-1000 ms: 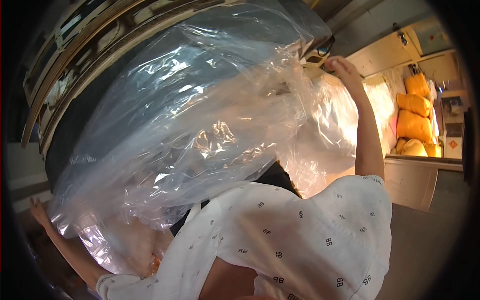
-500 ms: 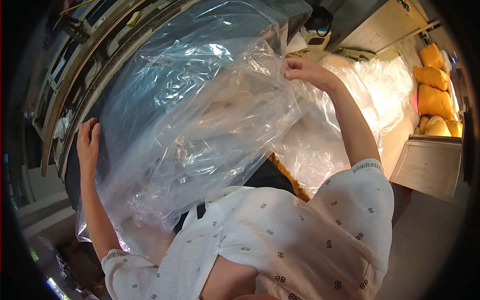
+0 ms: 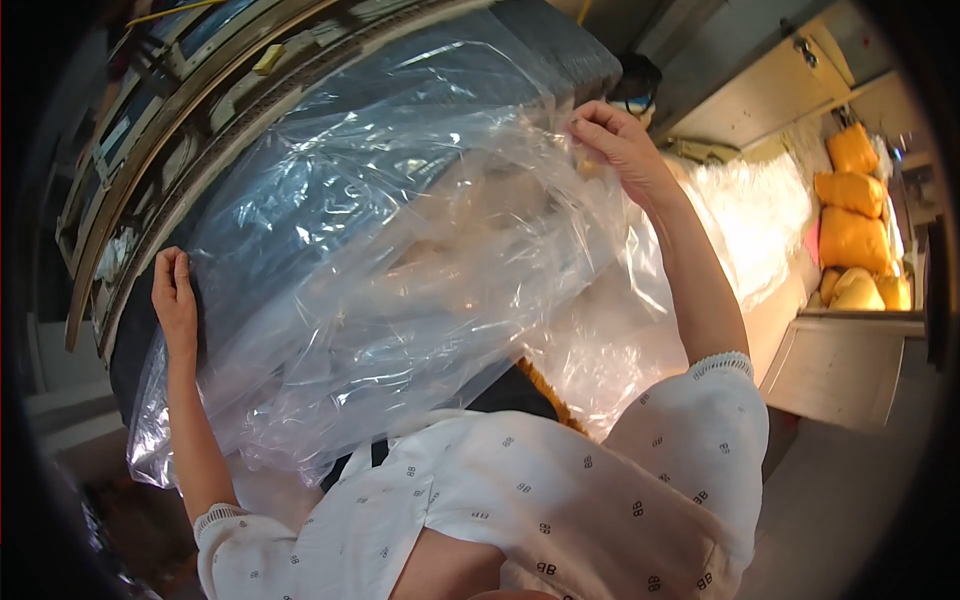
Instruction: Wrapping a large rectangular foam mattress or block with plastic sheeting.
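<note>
A large, crinkled clear plastic sheet (image 3: 400, 270) spreads over a dark padded surface (image 3: 240, 200) in front of me. On the far right my right hand (image 3: 622, 150) pinches the edge of the sheet between thumb and fingers. My left hand (image 3: 175, 305) is at the left side, by the rim of the dark surface and the sheet's left edge. Its fingers are curled together; what they grip, if anything, is hidden. Tan and brown shapes show blurred through the middle of the plastic.
A curved metal and wood frame (image 3: 150, 150) runs along the left. More bunched clear plastic (image 3: 755, 215) lies at the right, lit brightly. Orange bundles (image 3: 855, 235) are stacked beyond it, above a pale cabinet panel (image 3: 835, 365). A dark item (image 3: 640, 80) sits at the back.
My left hand's fingers have come together from being spread. My right hand has moved slightly right and still pinches the sheet, which lies somewhat differently; the whole view has shifted a little.
</note>
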`<action>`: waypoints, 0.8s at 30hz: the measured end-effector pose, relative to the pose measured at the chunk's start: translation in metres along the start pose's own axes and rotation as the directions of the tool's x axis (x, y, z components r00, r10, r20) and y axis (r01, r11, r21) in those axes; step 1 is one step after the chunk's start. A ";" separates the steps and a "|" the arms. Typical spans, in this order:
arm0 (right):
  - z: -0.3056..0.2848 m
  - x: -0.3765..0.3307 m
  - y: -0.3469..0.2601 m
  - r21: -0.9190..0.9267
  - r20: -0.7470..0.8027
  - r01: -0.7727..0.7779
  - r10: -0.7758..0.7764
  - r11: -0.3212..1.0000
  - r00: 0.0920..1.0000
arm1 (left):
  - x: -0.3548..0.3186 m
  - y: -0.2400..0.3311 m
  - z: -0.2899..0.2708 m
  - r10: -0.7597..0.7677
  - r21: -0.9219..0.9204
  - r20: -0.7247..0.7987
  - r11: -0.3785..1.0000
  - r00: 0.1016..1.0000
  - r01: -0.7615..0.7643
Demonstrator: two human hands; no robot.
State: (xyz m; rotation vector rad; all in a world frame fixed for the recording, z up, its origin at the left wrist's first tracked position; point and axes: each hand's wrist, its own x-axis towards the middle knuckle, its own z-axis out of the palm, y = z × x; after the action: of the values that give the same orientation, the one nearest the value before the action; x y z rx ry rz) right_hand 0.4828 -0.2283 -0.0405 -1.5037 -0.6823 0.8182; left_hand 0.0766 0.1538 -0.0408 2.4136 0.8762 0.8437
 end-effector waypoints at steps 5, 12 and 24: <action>0.013 0.067 -0.057 -0.984 0.118 0.174 -0.638 0.026 0.761 | -0.005 0.008 -0.001 0.017 0.029 -0.010 0.999 1.000 -0.017; 0.025 0.210 -0.022 -0.973 0.230 0.141 -0.678 -0.185 0.698 | -0.020 0.004 -0.014 -0.151 -0.136 0.020 0.979 0.988 0.152; 0.163 0.163 -0.019 -0.788 0.169 0.398 -0.457 0.469 0.873 | -0.171 -0.010 -0.153 -0.334 0.019 -0.217 0.938 0.917 0.347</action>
State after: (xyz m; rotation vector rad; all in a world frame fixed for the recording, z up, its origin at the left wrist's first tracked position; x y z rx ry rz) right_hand 0.4448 0.0000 -0.0411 -2.0130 -1.4551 -0.0055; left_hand -0.1350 0.0722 -0.0037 2.1491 1.3726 0.9560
